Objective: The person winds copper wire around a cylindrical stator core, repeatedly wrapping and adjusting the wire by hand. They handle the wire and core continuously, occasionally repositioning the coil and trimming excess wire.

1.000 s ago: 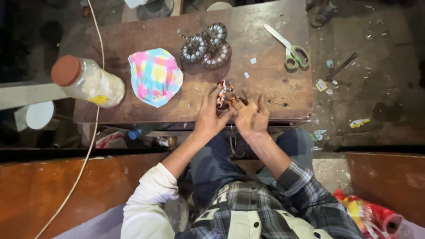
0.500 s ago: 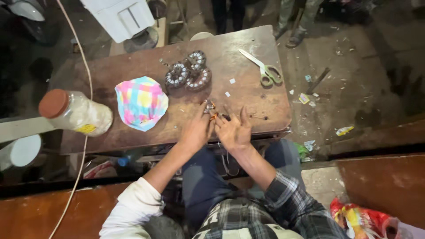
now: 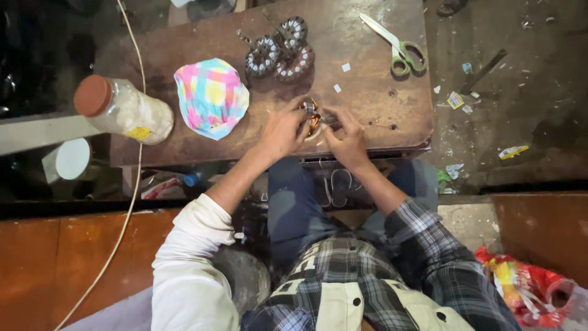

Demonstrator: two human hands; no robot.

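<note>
Both hands sit nearer the table's front edge than before. Left hand [image 3: 283, 130] and right hand [image 3: 348, 136] pinch a small coppery coil [image 3: 311, 117], I think, held between them above the table [image 3: 367, 98].

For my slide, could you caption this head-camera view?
Both hands, left hand and right hand, grip a small copper-wound coil piece on a worn wooden table.
</note>
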